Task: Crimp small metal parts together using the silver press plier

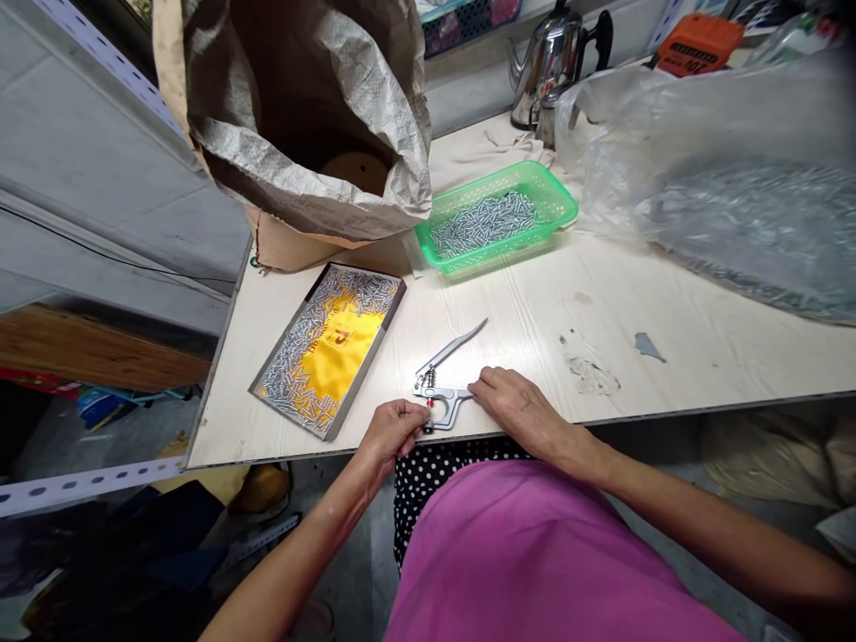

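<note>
A pair of grey metal snap pliers [456, 398] lies near the table's front edge, with one curved handle swung up and away. My right hand [518, 407] is closed around the end of the lower handle. At the jaw end, my left hand [394, 430] has thumb and fingers pinched together beside a small red part. What those fingertips hold, if anything, is too small to make out. Left of the pliers sits a shallow tray [361, 368] with a yellow bottom, holding many small silvery metal pieces [284, 370].
A large open paper sack [294, 209] stands at the back left. Behind the pliers is a green basket [498, 259] of similar metal pieces. A clear plastic bag [728, 205] covers the right side. A steel kettle [549, 62] stands at the back, near an orange box [699, 45].
</note>
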The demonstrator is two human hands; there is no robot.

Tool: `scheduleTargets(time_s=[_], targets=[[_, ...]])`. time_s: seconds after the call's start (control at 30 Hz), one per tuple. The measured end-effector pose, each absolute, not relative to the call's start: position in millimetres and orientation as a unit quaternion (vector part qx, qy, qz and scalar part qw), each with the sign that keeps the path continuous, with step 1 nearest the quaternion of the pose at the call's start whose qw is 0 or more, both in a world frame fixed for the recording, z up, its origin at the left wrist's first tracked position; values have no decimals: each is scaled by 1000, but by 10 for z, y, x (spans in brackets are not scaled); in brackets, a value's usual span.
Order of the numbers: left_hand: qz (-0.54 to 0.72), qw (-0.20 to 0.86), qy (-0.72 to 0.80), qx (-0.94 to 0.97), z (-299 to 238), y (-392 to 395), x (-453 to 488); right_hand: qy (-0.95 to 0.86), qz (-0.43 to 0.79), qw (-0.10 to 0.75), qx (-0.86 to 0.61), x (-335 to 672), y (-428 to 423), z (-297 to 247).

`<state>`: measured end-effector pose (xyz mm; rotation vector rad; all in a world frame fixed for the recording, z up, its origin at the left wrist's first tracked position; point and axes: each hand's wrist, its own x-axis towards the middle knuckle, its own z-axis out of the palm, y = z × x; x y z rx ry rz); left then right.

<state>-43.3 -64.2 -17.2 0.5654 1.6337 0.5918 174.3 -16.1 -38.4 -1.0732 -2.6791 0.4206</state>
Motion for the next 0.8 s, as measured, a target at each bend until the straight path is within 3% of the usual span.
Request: scheduleTargets(time_s=[0.5, 0.8], targets=[[101, 649, 691, 302, -62, -507, -472, -918, 146, 100, -356, 1734, -179, -290], [118, 656, 694, 272, -84, -570, -456, -923, 187, 123, -312, 1817, 215, -197]])
